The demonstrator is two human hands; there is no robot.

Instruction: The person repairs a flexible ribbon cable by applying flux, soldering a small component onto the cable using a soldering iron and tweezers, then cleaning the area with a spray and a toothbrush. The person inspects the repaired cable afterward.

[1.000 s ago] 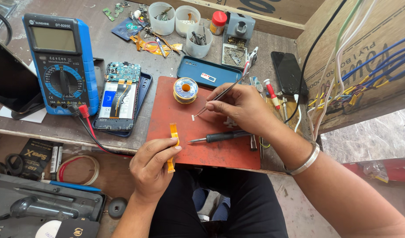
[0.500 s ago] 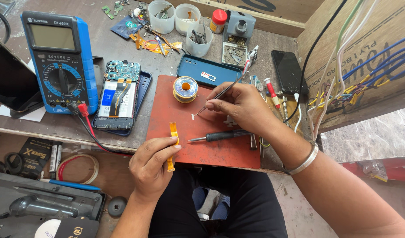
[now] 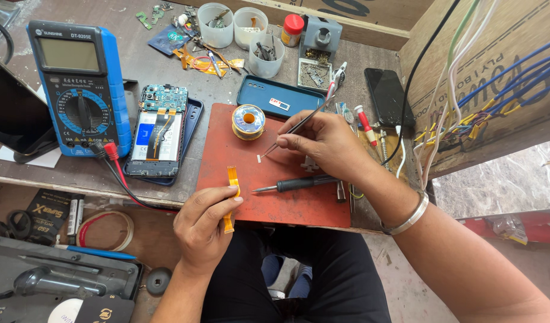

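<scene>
Left hand (image 3: 204,230) at 6 o'clock edge of red mat (image 3: 227,152), fingers curled, pinching orange flex strip (image 3: 232,179) upright between thumb and forefinger. Right hand (image 3: 325,143) at 3 o'clock, closed on tweezers (image 3: 299,124), tips touching small white chip (image 3: 258,158) at mat centre. Screwdriver (image 3: 296,183) flat at 5 o'clock below right hand. Solder spool (image 3: 248,121) at 12 o'clock. Opened phone (image 3: 158,134) and blue multimeter (image 3: 77,84) at 9 o'clock

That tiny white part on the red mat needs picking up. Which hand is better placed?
Probably the right hand: its tweezers point at the small white part, tips beside it. The left hand is occupied holding the orange flex strip.
</scene>
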